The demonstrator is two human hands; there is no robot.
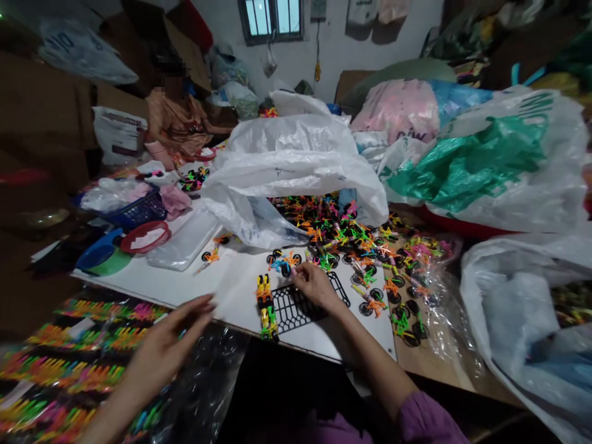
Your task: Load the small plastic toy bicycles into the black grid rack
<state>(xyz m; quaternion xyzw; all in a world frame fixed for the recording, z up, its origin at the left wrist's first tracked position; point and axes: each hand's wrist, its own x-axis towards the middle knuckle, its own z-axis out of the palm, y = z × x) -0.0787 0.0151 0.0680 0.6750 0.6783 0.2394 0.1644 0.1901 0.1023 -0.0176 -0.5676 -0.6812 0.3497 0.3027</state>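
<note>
Under a barred window [272,21] in a dim, crowded room, your white tabletop [222,280] is ringed by sacks, with another person [180,120] seated beyond its far left side. Your right hand [314,283] has its thumb and fingers pinched on a blue-and-orange toy bicycle [280,264], just beyond the black plastic grid [300,306]; the exact contact is too small to make out. Your left hand [187,324] holds nothing, fingers loosely spread near the front edge of the table. A row of toy bicycles [265,302], yellow, orange and green, stands along the grid's left end. Your right wrist and forearm cross above the grid, so a low sweep could drag it askew or knock that row over. Past your hand, the heap of toy bicycles [342,234] spills from the mouth of the white sack [296,166]; the wheels and frames lie tangled, so pulling one out could well bring others along. Some lie close to the crumpled clear plastic [446,327] on the right, where a snag seems likely. Anything nudged over the front edge might drop among the bagged toys [74,364] below left.
</note>
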